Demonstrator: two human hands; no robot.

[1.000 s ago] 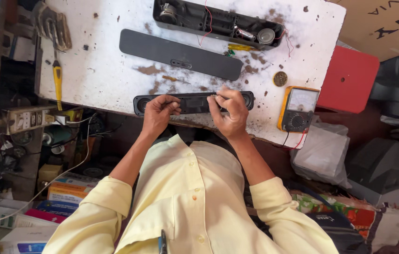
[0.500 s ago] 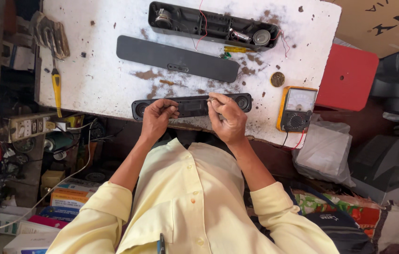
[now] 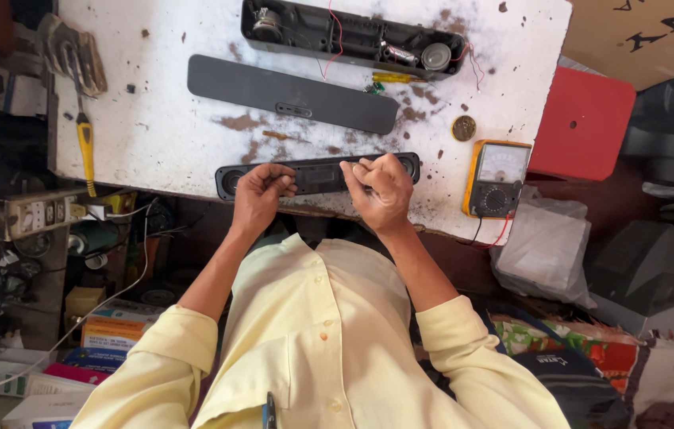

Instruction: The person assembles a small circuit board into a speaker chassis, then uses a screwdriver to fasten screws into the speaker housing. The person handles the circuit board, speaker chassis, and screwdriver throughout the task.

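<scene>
A long black speaker panel [image 3: 317, 175] with a round speaker at each end lies along the near edge of the white worktable [image 3: 154, 151]. My left hand [image 3: 258, 195] grips the panel's left part, fingers over its top edge. My right hand [image 3: 381, 189] is curled into a fist on its right part, thumb against the panel. Whether a small tool sits inside that fist is hidden. Behind the panel lies a long grey cover [image 3: 293, 96]. Further back is an open black housing [image 3: 353, 36] with red wires and parts inside.
A yellow multimeter [image 3: 496, 179] sits right of the panel, with a round brown disc [image 3: 464, 128] behind it. A small yellow screwdriver [image 3: 396, 78] lies near the housing and a yellow-handled tool [image 3: 85, 148] at the table's left. A red box [image 3: 583, 123], a plastic bag [image 3: 543, 248] and a power strip [image 3: 39, 211] surround the table.
Both hands stay on the black panel. My right hand's fingers have curled tighter and shifted slightly on it. The view has drifted a little.
</scene>
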